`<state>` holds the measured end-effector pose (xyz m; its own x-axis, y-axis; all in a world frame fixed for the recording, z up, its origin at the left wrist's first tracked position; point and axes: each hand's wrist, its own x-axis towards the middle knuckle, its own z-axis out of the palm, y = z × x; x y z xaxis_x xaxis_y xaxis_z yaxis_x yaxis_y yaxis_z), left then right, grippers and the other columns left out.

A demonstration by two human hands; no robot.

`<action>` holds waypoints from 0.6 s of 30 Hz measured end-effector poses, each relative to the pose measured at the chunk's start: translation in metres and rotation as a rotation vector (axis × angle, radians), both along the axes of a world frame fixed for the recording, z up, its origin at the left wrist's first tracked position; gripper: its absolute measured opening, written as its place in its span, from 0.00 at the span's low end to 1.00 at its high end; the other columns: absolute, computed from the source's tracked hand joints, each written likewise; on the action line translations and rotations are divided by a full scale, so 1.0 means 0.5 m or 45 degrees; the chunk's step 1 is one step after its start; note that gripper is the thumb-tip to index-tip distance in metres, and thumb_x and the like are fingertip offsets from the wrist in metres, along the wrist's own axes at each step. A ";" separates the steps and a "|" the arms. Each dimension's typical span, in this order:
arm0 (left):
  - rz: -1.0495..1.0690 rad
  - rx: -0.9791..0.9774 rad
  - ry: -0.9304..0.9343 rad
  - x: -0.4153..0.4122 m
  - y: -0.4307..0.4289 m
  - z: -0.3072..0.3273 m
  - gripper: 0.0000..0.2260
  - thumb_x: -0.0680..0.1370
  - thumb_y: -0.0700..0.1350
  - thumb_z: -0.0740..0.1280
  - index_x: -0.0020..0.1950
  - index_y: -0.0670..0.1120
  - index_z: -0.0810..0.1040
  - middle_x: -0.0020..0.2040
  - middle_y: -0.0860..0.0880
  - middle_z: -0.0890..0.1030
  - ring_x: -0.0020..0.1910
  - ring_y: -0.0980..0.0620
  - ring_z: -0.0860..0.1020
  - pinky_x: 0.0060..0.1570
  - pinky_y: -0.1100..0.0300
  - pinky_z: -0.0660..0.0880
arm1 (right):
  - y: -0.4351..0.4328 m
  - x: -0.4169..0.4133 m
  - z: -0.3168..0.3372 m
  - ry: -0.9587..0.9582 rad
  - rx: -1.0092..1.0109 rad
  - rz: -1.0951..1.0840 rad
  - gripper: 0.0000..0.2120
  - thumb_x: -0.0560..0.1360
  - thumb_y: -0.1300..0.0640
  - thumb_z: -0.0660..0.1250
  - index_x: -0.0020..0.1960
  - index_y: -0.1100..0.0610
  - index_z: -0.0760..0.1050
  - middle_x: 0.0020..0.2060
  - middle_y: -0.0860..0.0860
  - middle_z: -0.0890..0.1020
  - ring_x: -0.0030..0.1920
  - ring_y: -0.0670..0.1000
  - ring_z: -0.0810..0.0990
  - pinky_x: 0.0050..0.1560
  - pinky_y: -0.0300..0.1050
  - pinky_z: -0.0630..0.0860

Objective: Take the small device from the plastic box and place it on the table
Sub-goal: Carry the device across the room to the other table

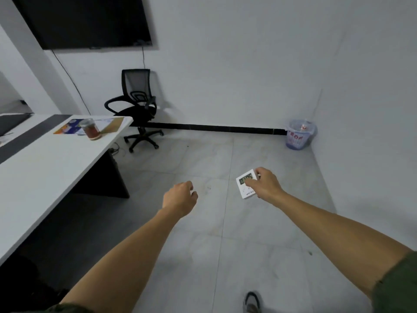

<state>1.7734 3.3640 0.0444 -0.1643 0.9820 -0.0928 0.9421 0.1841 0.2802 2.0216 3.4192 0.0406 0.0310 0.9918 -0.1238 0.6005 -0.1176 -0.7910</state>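
Over bare floor tiles, right of the table (52,154): right hand (266,185) stretched forward, gripping the small device (244,185), a white square timer with a digital display, fingers across its face, thumb behind. Held in mid-air, well apart from the tabletop. Left hand (180,197) out in front too, loosely curled, holding nothing. On the far end of the table: a jar (91,129) of dark liquid resting on a printed sheet (67,128). Beyond, a black office chair (136,105) against the far wall; in the far right corner, a waste bin (299,134).
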 end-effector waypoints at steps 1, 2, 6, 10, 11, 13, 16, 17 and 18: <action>0.027 -0.001 -0.001 -0.011 0.038 -0.003 0.15 0.79 0.50 0.59 0.63 0.47 0.74 0.56 0.44 0.81 0.54 0.42 0.78 0.49 0.54 0.73 | 0.049 -0.014 -0.001 -0.007 0.002 0.033 0.12 0.71 0.54 0.70 0.49 0.61 0.75 0.45 0.53 0.83 0.46 0.57 0.83 0.42 0.55 0.81; 0.058 -0.015 -0.006 -0.021 0.074 -0.003 0.14 0.79 0.51 0.60 0.62 0.47 0.74 0.56 0.44 0.81 0.54 0.42 0.78 0.49 0.53 0.74 | 0.095 -0.027 0.001 -0.021 0.000 0.063 0.12 0.71 0.54 0.70 0.49 0.61 0.75 0.45 0.53 0.83 0.46 0.57 0.83 0.43 0.56 0.81; 0.241 0.011 -0.063 -0.083 0.240 0.010 0.14 0.79 0.51 0.60 0.61 0.47 0.76 0.54 0.45 0.82 0.53 0.42 0.79 0.48 0.54 0.74 | 0.320 -0.110 0.026 -0.041 0.005 0.238 0.15 0.72 0.54 0.70 0.52 0.63 0.75 0.45 0.54 0.83 0.46 0.57 0.82 0.43 0.56 0.81; 0.379 -0.018 -0.080 -0.153 0.314 -0.004 0.14 0.78 0.50 0.61 0.60 0.47 0.76 0.55 0.45 0.81 0.54 0.42 0.78 0.49 0.54 0.73 | 0.460 -0.213 0.020 -0.059 -0.011 0.362 0.16 0.70 0.53 0.71 0.52 0.63 0.75 0.46 0.55 0.82 0.47 0.58 0.83 0.44 0.58 0.82; 0.427 -0.019 -0.095 -0.183 0.335 -0.012 0.13 0.78 0.50 0.61 0.59 0.47 0.76 0.55 0.44 0.81 0.55 0.42 0.78 0.49 0.54 0.74 | 0.497 -0.251 0.012 -0.068 -0.035 0.417 0.17 0.70 0.52 0.71 0.52 0.63 0.75 0.46 0.55 0.82 0.47 0.58 0.82 0.45 0.59 0.82; 0.498 -0.030 -0.103 -0.241 0.371 -0.026 0.13 0.78 0.50 0.61 0.59 0.47 0.76 0.56 0.44 0.81 0.54 0.41 0.78 0.50 0.53 0.74 | 0.557 -0.325 -0.002 -0.075 -0.036 0.483 0.17 0.70 0.52 0.71 0.51 0.63 0.75 0.46 0.55 0.82 0.46 0.58 0.82 0.45 0.59 0.82; 0.582 -0.039 -0.103 -0.345 0.432 -0.043 0.13 0.78 0.50 0.61 0.57 0.46 0.77 0.54 0.44 0.81 0.53 0.41 0.78 0.48 0.53 0.74 | 0.644 -0.451 -0.024 -0.077 -0.033 0.572 0.16 0.71 0.53 0.71 0.50 0.63 0.75 0.46 0.56 0.83 0.46 0.58 0.82 0.44 0.58 0.82; 0.605 -0.034 -0.112 -0.379 0.452 -0.049 0.12 0.78 0.49 0.61 0.56 0.45 0.77 0.54 0.44 0.81 0.52 0.41 0.79 0.47 0.54 0.74 | 0.669 -0.490 -0.030 -0.076 -0.033 0.601 0.15 0.71 0.53 0.71 0.50 0.63 0.75 0.45 0.56 0.83 0.46 0.58 0.82 0.44 0.58 0.82; 0.631 -0.030 -0.119 -0.421 0.477 -0.050 0.11 0.77 0.49 0.61 0.55 0.45 0.77 0.53 0.44 0.81 0.52 0.41 0.79 0.45 0.54 0.73 | 0.699 -0.539 -0.034 -0.070 -0.035 0.630 0.15 0.70 0.53 0.71 0.50 0.63 0.76 0.45 0.55 0.83 0.46 0.58 0.82 0.44 0.59 0.82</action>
<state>1.5627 3.6023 0.0194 -0.6001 0.7857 -0.1505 0.7111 0.6101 0.3495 1.7523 3.7685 0.0237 -0.4352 0.8858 -0.1612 0.6303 0.1719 -0.7570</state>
